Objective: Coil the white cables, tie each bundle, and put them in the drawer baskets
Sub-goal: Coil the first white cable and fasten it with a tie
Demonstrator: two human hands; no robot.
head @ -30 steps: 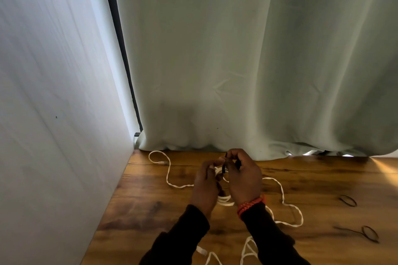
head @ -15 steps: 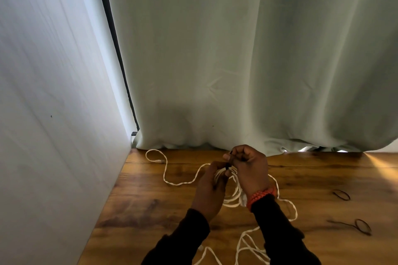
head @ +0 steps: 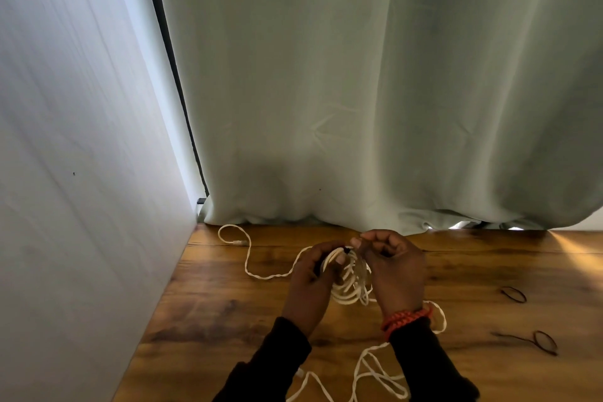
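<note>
Now | left hand (head: 310,287), right hand (head: 393,271): fingers grip one cable coil (head: 349,284) | two hair ties (head: 514,294) on table (head: 228,310)

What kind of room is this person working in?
Probably a home room, at a wooden tabletop pushed against a curtained window: a pale green curtain hangs behind with daylight leaking under it, and a white wall stands alongside.

We find the coiled cable (head: 348,284) held above the table (head: 208,313), between the left hand (head: 311,284) and the right hand (head: 393,271), near the back edge. A loose cable end (head: 248,258) trails toward the back left corner. More loops (head: 375,375) lie at the front edge. Two hair ties (head: 514,294) (head: 545,341) lie well right of us. The curtain (head: 359,91) hangs behind; a wall (head: 81,140) bounds the left edge.
</note>
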